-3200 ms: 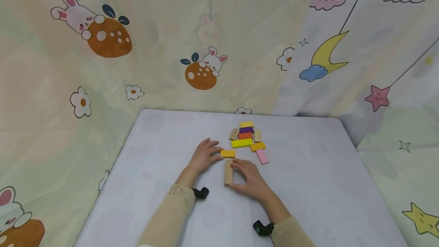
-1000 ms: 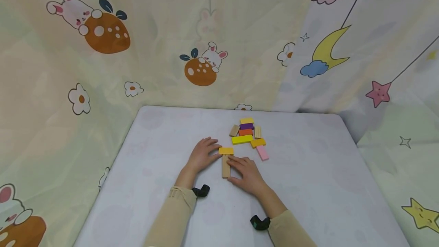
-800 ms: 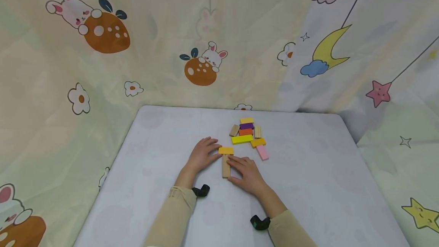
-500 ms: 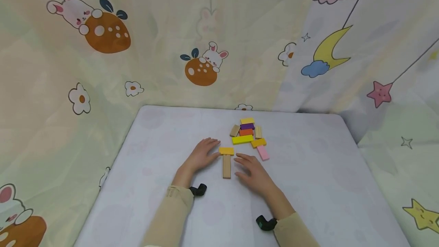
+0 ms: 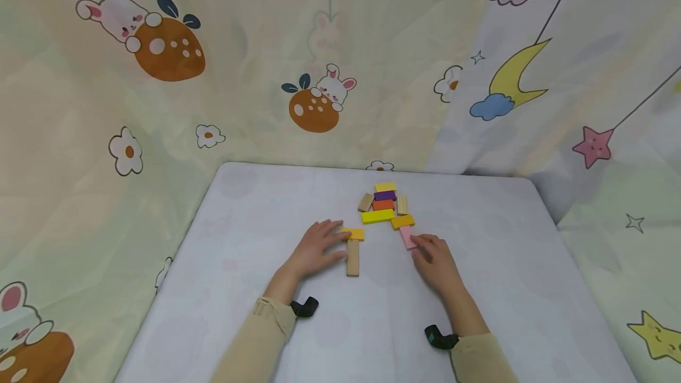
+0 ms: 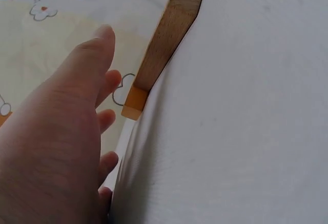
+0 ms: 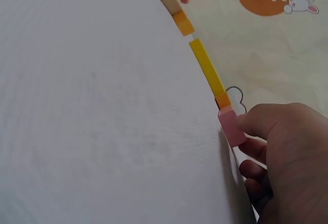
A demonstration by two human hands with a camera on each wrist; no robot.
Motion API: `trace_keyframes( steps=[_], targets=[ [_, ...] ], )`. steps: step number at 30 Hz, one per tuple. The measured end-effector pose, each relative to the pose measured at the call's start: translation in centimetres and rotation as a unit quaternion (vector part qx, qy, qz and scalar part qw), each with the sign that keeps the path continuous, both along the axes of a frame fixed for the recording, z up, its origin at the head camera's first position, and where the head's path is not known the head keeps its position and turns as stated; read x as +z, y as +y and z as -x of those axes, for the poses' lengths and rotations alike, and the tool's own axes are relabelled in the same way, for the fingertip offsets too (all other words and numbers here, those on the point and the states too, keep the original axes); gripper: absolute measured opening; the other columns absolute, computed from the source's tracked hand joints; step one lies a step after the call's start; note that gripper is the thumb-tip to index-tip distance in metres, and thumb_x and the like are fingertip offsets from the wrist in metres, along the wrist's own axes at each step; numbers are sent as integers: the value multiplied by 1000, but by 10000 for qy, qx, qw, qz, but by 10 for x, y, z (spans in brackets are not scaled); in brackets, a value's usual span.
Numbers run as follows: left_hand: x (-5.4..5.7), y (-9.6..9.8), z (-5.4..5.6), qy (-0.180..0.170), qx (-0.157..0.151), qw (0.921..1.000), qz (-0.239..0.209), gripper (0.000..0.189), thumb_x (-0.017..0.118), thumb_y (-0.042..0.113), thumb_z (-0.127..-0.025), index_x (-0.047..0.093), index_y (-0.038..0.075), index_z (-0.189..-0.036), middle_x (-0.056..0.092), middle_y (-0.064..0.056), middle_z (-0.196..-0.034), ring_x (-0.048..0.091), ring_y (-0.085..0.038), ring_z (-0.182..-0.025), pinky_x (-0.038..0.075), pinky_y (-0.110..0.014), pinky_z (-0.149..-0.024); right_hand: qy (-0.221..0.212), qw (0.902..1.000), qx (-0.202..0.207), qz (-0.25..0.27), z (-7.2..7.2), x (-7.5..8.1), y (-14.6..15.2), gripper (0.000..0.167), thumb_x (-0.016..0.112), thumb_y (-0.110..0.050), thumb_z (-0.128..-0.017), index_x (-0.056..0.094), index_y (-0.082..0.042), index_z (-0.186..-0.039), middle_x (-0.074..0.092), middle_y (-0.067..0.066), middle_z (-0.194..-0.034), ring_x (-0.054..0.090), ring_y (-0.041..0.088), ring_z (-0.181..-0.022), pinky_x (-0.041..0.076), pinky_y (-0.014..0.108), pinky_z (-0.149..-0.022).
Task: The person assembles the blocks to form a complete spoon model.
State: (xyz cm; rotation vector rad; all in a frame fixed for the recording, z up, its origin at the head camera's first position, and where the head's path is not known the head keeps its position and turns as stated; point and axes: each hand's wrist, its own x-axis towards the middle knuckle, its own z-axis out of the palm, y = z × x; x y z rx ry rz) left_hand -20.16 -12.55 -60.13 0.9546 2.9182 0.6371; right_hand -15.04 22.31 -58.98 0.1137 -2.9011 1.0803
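Observation:
My right hand [image 5: 437, 262] has its thumb and fingertips at the near right end of a pink block [image 5: 407, 237], pinching it; the right wrist view shows the thumb against this pink block [image 7: 232, 128]. My left hand [image 5: 318, 247] lies with loosely spread fingers beside an orange-yellow block [image 5: 355, 234], one fingertip overlapping its left end in the head view. A plain wooden block [image 5: 353, 257] stretches from that block towards me, its far end against it, so the two form a T. In the left wrist view, the wooden block [image 6: 171, 34] stands on edge.
Behind the hands sits a cluster: a bright yellow block [image 5: 378, 216], a red-orange block [image 5: 383, 205], a purple block [image 5: 385, 195], another yellow block [image 5: 385, 187], wooden blocks at both sides and an orange block [image 5: 402, 221] touching the pink one. The white table [image 5: 255, 194] ends at a printed cloth.
The wooden block was brought up against the orange-yellow block. My right hand then released it and moved right to the pink block. My left hand shifted only slightly.

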Motion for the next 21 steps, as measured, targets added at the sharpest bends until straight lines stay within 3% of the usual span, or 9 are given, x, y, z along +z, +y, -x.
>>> trace_keyframes(
  steps=[6,12,21],
  targets=[
    [-1,2,-2,340,-11,9986,409,62,45,70,-93,46,39,-146,40,5,-156,31,-27,-148,19,-53,-123,128,9998,1,-160,-2,-4,-2,39,64,-22,-95,62,-20,-133,57,10,-128,47,30,-122,44,54,-104],
    [3,5,-5,274,53,9984,498,64,50,70,-91,47,38,-146,42,5,-155,30,-28,-148,17,-52,-124,123,9996,119,-218,-2,-4,-5,37,67,-25,-93,65,-23,-129,61,4,-122,50,26,-117,44,52,-101],
    [4,5,-5,181,132,9985,496,65,51,72,-89,47,39,-145,42,5,-155,30,-26,-149,16,-52,-125,-15,9996,208,-194,10,-2,-4,55,72,-41,-89,54,-24,-139,47,7,-145,40,31,-134,37,57,-113]
  ],
)
